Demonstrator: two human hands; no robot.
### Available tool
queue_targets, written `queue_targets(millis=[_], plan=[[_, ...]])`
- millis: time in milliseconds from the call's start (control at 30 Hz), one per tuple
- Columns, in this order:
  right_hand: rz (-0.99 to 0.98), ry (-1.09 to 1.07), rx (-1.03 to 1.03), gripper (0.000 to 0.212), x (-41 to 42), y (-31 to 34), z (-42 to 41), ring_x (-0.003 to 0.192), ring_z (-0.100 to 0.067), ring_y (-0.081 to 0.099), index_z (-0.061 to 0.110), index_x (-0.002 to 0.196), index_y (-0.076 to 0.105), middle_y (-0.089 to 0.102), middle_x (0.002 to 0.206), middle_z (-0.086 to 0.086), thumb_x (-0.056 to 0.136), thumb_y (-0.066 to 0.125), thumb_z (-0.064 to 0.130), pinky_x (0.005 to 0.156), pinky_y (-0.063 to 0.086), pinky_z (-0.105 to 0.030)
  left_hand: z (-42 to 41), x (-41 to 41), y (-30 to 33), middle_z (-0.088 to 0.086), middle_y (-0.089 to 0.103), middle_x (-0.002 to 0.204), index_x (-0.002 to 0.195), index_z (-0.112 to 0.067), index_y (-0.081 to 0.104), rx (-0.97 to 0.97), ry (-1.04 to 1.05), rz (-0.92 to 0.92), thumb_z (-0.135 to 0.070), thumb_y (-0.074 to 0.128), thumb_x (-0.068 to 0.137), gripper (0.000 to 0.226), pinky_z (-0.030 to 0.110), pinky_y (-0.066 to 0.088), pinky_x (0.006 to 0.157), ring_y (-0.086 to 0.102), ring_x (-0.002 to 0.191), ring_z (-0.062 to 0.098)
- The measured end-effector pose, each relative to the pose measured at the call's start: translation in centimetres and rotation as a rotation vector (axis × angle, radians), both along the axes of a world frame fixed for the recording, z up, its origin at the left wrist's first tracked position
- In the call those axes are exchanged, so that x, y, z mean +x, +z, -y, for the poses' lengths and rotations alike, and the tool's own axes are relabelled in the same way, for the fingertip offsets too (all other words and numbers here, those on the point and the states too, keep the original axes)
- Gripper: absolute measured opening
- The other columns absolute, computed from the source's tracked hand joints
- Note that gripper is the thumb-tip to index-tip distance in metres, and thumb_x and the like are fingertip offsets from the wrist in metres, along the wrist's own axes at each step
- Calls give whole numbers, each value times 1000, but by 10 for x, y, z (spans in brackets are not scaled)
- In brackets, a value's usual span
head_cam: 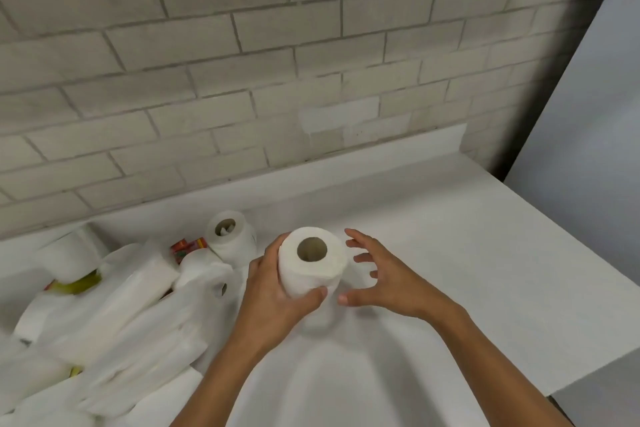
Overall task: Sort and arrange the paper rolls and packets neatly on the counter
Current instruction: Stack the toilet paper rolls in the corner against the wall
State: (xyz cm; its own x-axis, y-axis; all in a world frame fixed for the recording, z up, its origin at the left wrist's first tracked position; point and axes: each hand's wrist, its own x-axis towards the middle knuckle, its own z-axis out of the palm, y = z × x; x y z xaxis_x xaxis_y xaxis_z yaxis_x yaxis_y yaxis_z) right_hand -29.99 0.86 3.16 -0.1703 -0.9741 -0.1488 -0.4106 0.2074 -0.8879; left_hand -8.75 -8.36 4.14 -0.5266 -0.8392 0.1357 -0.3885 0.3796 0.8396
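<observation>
My left hand [277, 291] grips a white paper roll [313, 265] upright above the white counter [450, 253], its hollow core facing up. My right hand [377, 279] hovers just right of the roll, fingers spread and slightly curved, not touching it. A second upright roll [230, 236] stands behind and to the left, with paper stuffed in its core. A heap of white rolls and plastic-wrapped packets [114, 315] lies on the left part of the counter.
A grey brick wall [277, 62] backs the counter. A red and orange packet [188, 248] and a yellow-green wrapper [81, 284] poke out of the heap. The counter's right edge [606, 274] drops off beside a pale wall.
</observation>
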Motion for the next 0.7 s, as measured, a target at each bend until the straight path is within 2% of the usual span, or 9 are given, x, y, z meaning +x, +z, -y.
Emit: queue_targets(millis=[67,133,200,300,400,500,633,700], plan=[[44,8,-28,109,-7,5,3,131,3,42,56,146,22,37,143,32,60,90,54,107,41,-29,1,-14,7,-26,52,130,134,-55,36,82,-28,-76,-42,87,62,90,36,49,98,48,126,8],[77,20,-55,105,-16,11,6,130,6,42,58,143,25,40,142,32,62,91,49,109,41,-30,1,-29,14,-23,53,131,132,-58,37,137,-53,-126,-40,88,62,88,27,49,94,52,122,3],[94,30,-77,100,-26,16,8,128,11,42,60,140,28,44,138,35,64,92,44,108,40,-28,-1,-45,19,-27,54,129,130,-59,38,169,-68,-154,-34,89,65,86,17,47,89,53,119,-4],[110,37,-99,94,-49,18,10,128,7,45,57,138,34,49,136,33,66,91,40,108,43,-30,-6,-73,23,-33,55,127,130,-58,40,197,-82,-181,-28,90,69,85,20,47,89,52,117,-9],[130,13,-115,88,-75,19,12,122,1,53,56,136,38,54,132,29,68,90,38,102,50,-29,-11,-102,26,-31,54,129,133,-56,41,227,-106,-186,-39,89,67,84,24,51,91,54,115,-6],[145,-1,-138,83,-109,16,13,117,4,55,52,135,42,57,129,27,70,90,33,96,52,-24,-11,-134,28,-30,54,131,133,-55,43,235,-123,-203,-50,84,66,79,16,52,85,53,116,-7],[137,-25,-148,82,-162,9,19,117,4,55,49,134,43,58,128,26,70,90,28,91,49,-16,-5,-174,23,-33,48,135,136,-57,38,272,-52,-200,-73,70,64,81,24,47,95,53,121,-1],[147,-63,-160,83,-192,4,25,115,5,56,48,133,44,59,126,26,68,91,28,88,49,-14,0,-188,19,-34,47,134,137,-57,38,263,18,-195,-72,65,74,69,25,44,98,49,120,-12]])
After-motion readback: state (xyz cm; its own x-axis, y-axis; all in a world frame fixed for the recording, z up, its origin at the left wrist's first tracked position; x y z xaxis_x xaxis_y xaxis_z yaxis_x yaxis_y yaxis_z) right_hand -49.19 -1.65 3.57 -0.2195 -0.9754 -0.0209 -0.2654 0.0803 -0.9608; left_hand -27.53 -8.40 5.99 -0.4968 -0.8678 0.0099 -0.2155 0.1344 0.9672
